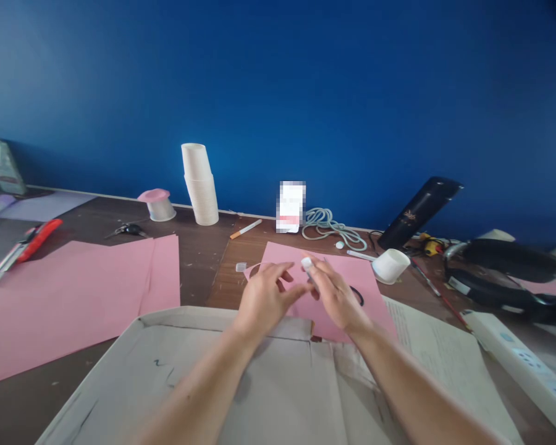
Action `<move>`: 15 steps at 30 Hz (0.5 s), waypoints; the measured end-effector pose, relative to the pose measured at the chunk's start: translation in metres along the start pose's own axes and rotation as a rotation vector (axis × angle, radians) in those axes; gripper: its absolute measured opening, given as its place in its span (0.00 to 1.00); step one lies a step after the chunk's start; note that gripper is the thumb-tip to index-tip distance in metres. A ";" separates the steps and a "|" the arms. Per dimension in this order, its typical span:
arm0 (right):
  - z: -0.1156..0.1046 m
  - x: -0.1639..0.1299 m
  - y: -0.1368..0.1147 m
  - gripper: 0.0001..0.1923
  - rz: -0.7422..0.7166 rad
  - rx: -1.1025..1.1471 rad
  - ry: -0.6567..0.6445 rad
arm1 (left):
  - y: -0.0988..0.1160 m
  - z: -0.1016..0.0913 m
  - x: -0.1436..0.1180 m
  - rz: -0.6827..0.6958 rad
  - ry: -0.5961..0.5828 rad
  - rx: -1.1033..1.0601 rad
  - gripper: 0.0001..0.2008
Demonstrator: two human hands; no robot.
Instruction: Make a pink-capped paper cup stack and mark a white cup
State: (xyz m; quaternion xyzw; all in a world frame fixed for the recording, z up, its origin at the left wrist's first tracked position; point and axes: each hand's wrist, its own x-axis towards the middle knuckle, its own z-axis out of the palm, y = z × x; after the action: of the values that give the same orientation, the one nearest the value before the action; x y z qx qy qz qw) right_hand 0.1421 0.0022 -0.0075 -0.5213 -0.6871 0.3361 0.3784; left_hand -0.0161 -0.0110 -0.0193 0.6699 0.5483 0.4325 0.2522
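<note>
My two hands are meeting over a pink sheet (333, 272) on a cluttered wooden desk (204, 259).

My right hand (336, 293) is pinching a small white object (307, 263) between thumb and fingertips, fingers closed together around it; what the object is, I cannot tell. My left hand (264, 296) is hovering just beside it, fingers (282, 270) loosely spread and slightly curled, gripping nothing. Both hands are working above the pink sheet, past the flattened cardboard (269, 377) under my forearms. A tipped paper cup (391, 266) is lying nearby to the right, a stack of cups (199, 184) standing by the blue wall.
</note>
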 end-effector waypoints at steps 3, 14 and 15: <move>-0.009 0.007 0.012 0.27 0.047 -0.089 0.044 | -0.008 -0.010 0.004 -0.057 0.141 0.121 0.15; -0.016 0.003 0.013 0.12 -0.130 -0.288 0.090 | -0.023 -0.005 0.000 0.021 -0.174 0.568 0.11; -0.015 0.003 0.012 0.10 -0.122 -0.280 0.098 | -0.023 -0.005 0.000 0.031 -0.181 0.568 0.10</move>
State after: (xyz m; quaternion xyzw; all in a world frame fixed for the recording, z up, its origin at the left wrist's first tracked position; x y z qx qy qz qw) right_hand 0.1600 0.0085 -0.0097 -0.5421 -0.7383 0.1877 0.3547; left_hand -0.0326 -0.0053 -0.0353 0.7576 0.6125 0.2041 0.0960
